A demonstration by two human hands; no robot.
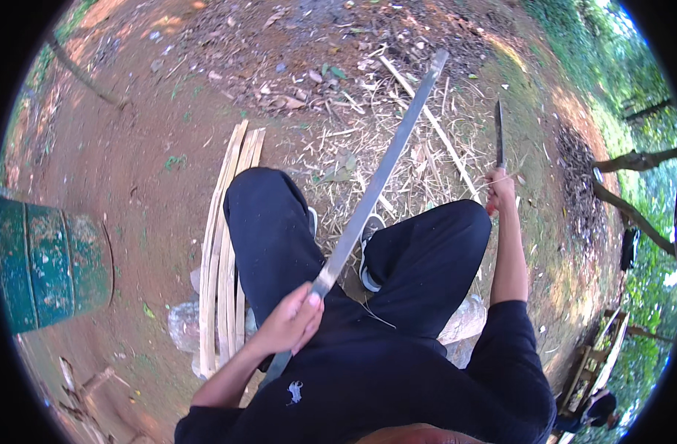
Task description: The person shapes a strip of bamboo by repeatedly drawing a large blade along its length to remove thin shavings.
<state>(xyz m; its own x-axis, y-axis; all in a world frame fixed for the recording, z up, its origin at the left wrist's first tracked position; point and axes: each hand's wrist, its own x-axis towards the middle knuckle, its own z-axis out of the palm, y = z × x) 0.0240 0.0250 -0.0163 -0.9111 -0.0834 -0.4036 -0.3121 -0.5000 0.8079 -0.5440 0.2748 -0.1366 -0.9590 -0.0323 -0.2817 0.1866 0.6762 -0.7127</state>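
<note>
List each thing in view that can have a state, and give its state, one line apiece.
Left hand, closed
Right hand, closed
Long flat strip, held aslant in the left hand
Long-bladed knife, unsheathed, in the right hand
Pale slats, lying lengthwise together
Shavings, scattered
Green drum, paint scuffed

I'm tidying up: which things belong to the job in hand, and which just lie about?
Seemingly the job's:
long slat in left hand;
long-bladed knife in right hand;
probably the pale strips beside the left leg.

Probably just lying about:
green drum;
dry leaves.
</note>
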